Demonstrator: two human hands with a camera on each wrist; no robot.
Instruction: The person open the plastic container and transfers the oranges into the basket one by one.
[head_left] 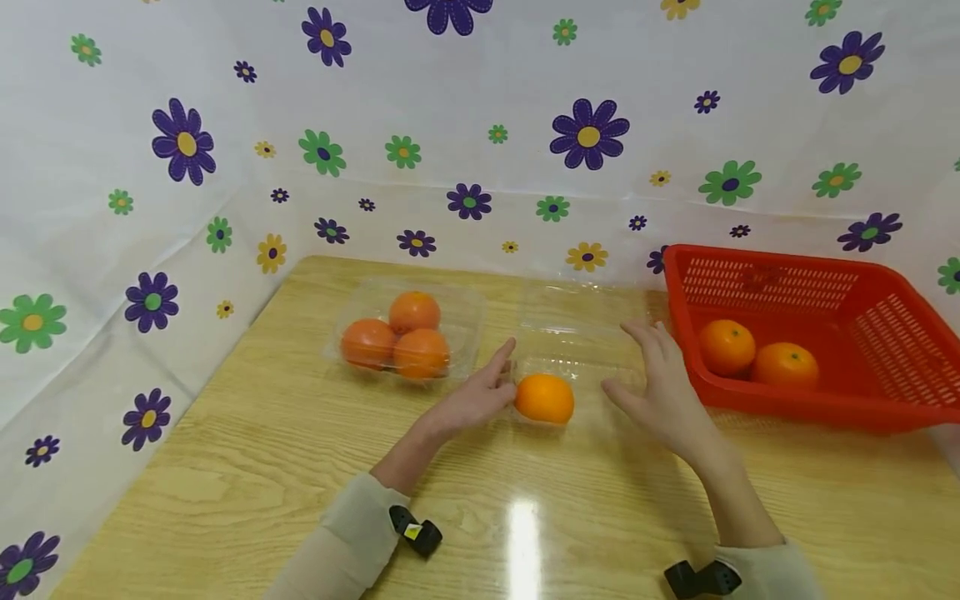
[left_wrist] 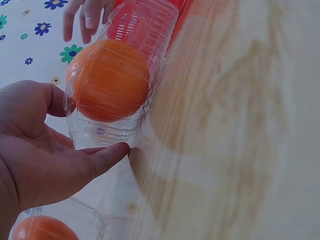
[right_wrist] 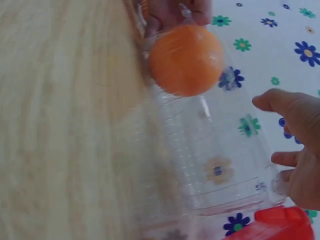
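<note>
A clear plastic clamshell container [head_left: 600, 375] lies on the table with its lid raised at the back. One orange [head_left: 543, 398] sits in its left end. At that end my left hand [head_left: 480, 396] holds the rim with thumb and fingers, its index finger stretched forward; the orange shows through the wall in the left wrist view. My right hand [head_left: 660, 396], empty, hovers over the container's right end with fingers spread and loosely bent. In the right wrist view its fingertips [right_wrist: 265, 100] are beside the clear side, apart from the orange.
To the left stands a second clear container [head_left: 465, 321] with three oranges [head_left: 422, 353] inside. At the right is a red plastic basket [head_left: 817, 408] with two oranges [head_left: 785, 365], close to my right hand. A flowered cloth [head_left: 510, 167] hangs behind the wooden table [head_left: 247, 467].
</note>
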